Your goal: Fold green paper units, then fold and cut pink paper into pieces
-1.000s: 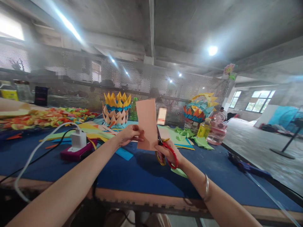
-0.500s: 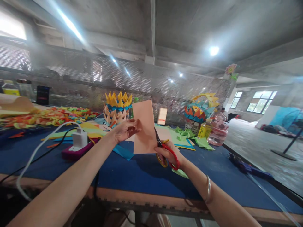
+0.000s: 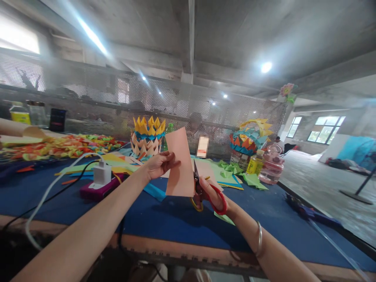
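My left hand pinches the left edge of a salmon-pink sheet of paper, held upright above the blue tabletop. In my right hand is a pair of scissors with red and yellow handles. Its dark blades point up beside the paper's right edge, around the lower half. Whether the blades touch the paper at this moment I cannot tell. Behind the sheet stands a folded-paper basket with yellow, blue and pink points. Flat coloured sheets lie behind the scissors.
A purple power strip with a white charger and cables lies at left, before a pile of folded paper pieces. At right stand another paper basket, a yellow bottle and a pink bottle. A glue gun lies near the right edge.
The scissors have opened and shifted slightly down and right from the paper's edge. The sheet has tilted a little in my left hand, and the whole view has moved slightly.
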Demonstrator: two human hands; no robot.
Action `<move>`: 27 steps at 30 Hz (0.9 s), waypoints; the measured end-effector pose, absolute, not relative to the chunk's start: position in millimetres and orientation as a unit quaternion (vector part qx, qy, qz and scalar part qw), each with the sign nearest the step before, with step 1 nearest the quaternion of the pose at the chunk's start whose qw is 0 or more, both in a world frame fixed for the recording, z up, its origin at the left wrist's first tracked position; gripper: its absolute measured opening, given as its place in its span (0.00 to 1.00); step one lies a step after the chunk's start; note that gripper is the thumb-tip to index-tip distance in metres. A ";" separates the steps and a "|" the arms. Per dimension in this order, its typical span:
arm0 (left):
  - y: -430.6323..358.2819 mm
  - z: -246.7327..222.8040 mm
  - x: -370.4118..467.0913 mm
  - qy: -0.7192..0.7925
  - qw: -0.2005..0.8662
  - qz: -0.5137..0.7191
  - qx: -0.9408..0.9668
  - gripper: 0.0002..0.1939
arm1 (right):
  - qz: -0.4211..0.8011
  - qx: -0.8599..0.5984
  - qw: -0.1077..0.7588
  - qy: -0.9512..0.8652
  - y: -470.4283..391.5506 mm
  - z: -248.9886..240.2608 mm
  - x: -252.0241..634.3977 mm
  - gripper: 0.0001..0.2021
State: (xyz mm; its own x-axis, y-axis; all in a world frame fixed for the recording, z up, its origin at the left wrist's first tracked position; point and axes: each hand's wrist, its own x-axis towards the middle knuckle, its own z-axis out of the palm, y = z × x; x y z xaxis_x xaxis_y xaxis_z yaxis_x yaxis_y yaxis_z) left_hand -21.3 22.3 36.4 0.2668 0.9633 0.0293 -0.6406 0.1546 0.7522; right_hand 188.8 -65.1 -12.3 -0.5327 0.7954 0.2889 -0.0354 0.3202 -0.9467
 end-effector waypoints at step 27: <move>26.3 33.0 -21.5 0.267 0.693 0.554 0.376 0.18 | 0.450 -0.281 0.416 -0.738 -68.1 -10.7 188.0 0.25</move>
